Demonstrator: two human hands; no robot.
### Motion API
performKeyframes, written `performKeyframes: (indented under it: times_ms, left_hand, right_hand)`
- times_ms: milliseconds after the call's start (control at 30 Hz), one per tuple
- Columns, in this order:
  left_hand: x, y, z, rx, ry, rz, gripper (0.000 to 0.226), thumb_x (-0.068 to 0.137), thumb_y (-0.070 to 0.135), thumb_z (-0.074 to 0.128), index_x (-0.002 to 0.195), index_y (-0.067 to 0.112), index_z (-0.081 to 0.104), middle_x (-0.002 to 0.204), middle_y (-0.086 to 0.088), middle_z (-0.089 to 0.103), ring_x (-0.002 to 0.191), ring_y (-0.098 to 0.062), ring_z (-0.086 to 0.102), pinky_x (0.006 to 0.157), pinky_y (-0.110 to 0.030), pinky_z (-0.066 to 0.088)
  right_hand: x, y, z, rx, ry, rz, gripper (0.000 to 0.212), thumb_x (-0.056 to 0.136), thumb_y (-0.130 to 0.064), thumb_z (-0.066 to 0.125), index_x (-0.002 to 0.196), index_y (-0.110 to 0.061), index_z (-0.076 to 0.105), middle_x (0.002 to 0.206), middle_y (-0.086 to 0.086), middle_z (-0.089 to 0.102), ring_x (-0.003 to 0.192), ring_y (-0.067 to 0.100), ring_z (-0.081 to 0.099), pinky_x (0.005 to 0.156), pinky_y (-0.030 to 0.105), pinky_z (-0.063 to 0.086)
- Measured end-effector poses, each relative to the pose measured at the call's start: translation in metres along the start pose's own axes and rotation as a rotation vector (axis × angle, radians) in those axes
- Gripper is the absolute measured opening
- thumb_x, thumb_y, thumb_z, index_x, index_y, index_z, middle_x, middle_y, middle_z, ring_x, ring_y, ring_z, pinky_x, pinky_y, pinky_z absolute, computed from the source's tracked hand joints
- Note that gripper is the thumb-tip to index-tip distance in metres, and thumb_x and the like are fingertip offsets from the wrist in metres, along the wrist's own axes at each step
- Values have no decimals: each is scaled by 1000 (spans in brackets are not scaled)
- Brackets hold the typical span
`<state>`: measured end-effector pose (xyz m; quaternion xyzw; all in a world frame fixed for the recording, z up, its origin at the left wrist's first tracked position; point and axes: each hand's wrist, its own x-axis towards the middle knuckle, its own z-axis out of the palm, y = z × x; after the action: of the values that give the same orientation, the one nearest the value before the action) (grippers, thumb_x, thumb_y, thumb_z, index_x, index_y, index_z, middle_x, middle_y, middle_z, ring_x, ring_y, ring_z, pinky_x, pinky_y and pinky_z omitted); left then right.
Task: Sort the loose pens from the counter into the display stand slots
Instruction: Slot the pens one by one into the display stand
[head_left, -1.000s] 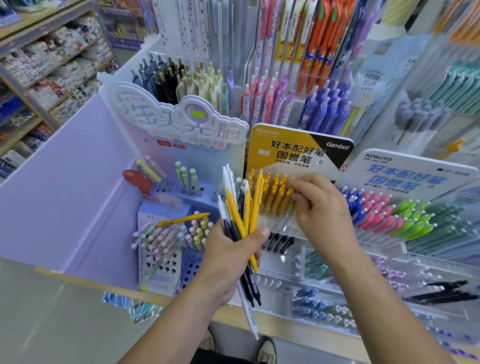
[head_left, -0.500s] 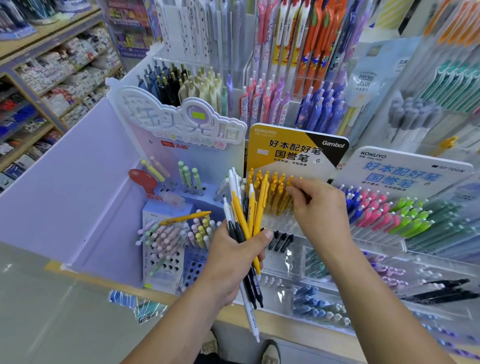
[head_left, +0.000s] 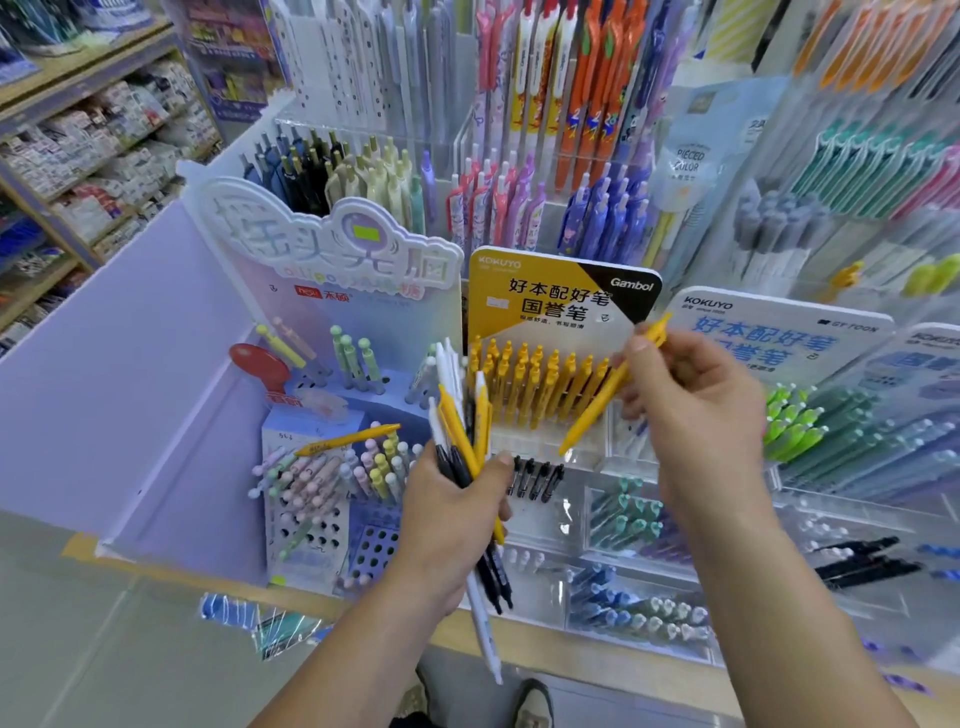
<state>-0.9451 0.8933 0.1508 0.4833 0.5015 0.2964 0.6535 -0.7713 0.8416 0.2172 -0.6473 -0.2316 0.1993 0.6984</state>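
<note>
**Stationery display, head view: one yellow pen held over the yellow row**

Head view. The left hand (head_left: 447, 525) is clamped round a bundle of pens (head_left: 460, 415), yellow, black and white. They fan upward above the fist, and the tips stick out below it.

The right hand (head_left: 696, 410) pinches a single yellow pen (head_left: 597, 410) between thumb and fingers. The pen is tilted, with its clip end up to the right against the blue-and-white header card (head_left: 779, 338). Its tip points down and left, at the front edge of the yellow display stand (head_left: 550, 296). Cannot tell whether the tip touches the stand.

A row of yellow pens (head_left: 530, 384) stands upright in that stand's slots, just left of the held pen. Black pens (head_left: 535, 475) sit in the clear tray below them.

Another yellow pen, a stray (head_left: 348, 439), lies crosswise on top of the pastel pens (head_left: 322, 478) in the stand to the left. A lilac divider panel (head_left: 104, 389) closes off that side. The wooden edge of the bench (head_left: 561, 644) runs beneath the clear trays.
</note>
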Motion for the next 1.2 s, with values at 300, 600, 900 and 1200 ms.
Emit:
performKeyframes:
  times_ms: [300, 600, 900, 1200]
  left_hand:
    - [6, -4, 12, 60, -37, 40, 23, 96, 18, 75, 104, 1, 62, 67, -17, 65, 56, -18, 63, 58, -37, 56]
    - [5, -1, 6, -15, -74, 14, 24, 97, 15, 74, 104, -4, 62, 63, -13, 63, 55, -20, 60, 55, -34, 55]
    - [7, 2, 0, -49, -64, 8, 24, 96, 13, 74, 104, -6, 62, 62, -13, 62, 53, -20, 59, 53, -32, 54]
    - [6, 2, -2, -67, -92, 3, 22, 96, 12, 74, 104, -5, 62, 63, -14, 63, 56, -23, 58, 55, -35, 54]
  right_hand:
    - [10, 32, -1, -469, -32, -310, 25, 92, -18, 75, 112, -28, 66, 76, -7, 65, 68, 9, 61, 70, 35, 56]
    - [9, 57, 10, -671, -77, -489, 28, 89, -13, 78, 117, -13, 73, 88, -3, 69, 79, 11, 63, 78, 27, 54]
    - [16, 57, 19, -662, -45, -425, 15, 96, -23, 70, 101, -12, 79, 84, 1, 75, 78, 18, 69, 77, 41, 58]
    - [11, 58, 18, -741, -125, -480, 15, 101, -17, 64, 103, -12, 78, 82, -3, 72, 73, 13, 61, 72, 31, 51]
